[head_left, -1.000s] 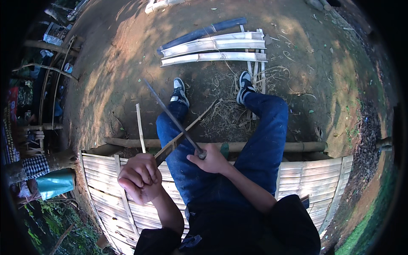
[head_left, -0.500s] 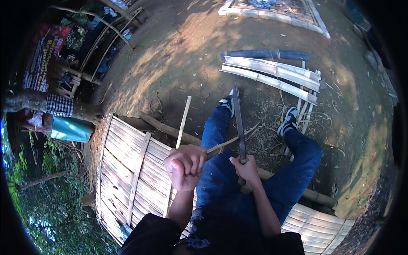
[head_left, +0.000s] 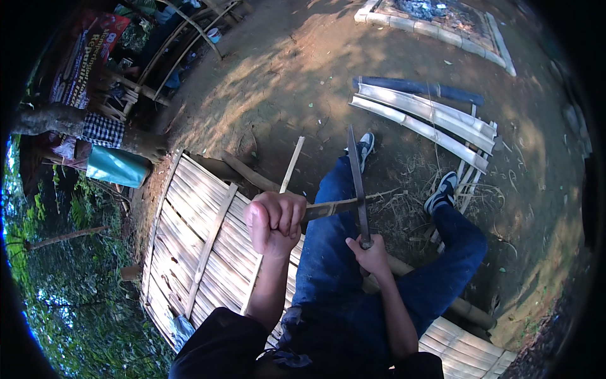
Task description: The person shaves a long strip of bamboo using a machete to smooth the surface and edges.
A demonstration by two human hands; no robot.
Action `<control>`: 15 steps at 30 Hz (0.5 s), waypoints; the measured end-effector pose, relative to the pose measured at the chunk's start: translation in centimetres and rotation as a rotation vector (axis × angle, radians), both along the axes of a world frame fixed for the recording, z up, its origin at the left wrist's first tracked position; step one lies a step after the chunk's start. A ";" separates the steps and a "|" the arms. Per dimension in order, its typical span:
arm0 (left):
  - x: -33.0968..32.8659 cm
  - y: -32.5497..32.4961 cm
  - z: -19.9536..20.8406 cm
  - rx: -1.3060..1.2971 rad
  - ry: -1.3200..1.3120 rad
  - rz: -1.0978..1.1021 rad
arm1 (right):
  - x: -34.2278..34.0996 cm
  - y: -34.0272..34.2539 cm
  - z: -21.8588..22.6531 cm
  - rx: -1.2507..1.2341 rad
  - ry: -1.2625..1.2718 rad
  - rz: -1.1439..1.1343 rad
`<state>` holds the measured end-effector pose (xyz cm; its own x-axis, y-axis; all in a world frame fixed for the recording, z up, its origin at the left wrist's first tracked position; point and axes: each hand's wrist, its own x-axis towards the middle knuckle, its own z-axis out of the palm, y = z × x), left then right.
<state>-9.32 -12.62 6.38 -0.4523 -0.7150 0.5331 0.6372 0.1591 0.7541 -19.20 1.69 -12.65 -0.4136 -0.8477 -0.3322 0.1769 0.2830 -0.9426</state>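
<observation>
My left hand (head_left: 276, 218) is closed in a fist around one end of a bamboo strip (head_left: 334, 208), which sticks out to the right above my thigh. In my right hand (head_left: 371, 254) is the handle of a machete (head_left: 356, 161), its long dark blade pointing away from me. The blade crosses the strip near its thin, frayed right end and appears to touch it. A narrow bamboo stick (head_left: 291, 165) passes behind my left fist, over the bench; I cannot tell what supports it.
I sit on a bamboo-slat bench (head_left: 183, 230). Ahead right, split bamboo halves (head_left: 429, 117) and a dark pole (head_left: 420, 90) lie on thin sticks. Shavings (head_left: 404, 208) litter the ground around my feet. A bordered fire pit (head_left: 435, 30) lies farther off; a tree trunk (head_left: 53, 120) stands left.
My view has shifted, and scenery sits farther right. My left fist has moved away from my body, and the bamboo strip lies more level. The machete still crosses it, leaning slightly more.
</observation>
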 end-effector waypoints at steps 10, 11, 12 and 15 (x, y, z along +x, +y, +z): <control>0.9 -1.6 -0.1 0.089 0.082 0.000 | -1.6 -0.8 -5.1 0.367 -0.187 -0.105; 1.1 -1.2 -0.5 0.083 0.091 -0.010 | -2.1 -0.8 -4.4 0.298 -0.065 -0.093; 0.9 -0.9 -0.6 0.048 0.090 -0.063 | -2.5 -0.9 -3.8 0.230 0.057 -0.078; -0.2 0.1 -0.1 -0.001 0.084 -0.109 | -2.2 -1.6 -0.2 -0.089 0.232 -0.085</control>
<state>-9.56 -12.50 6.30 -0.4812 -0.6636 0.5728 0.7114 0.0861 0.6975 -21.35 0.13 -12.87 -0.5409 -0.8284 -0.1458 -0.0270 0.1904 -0.9813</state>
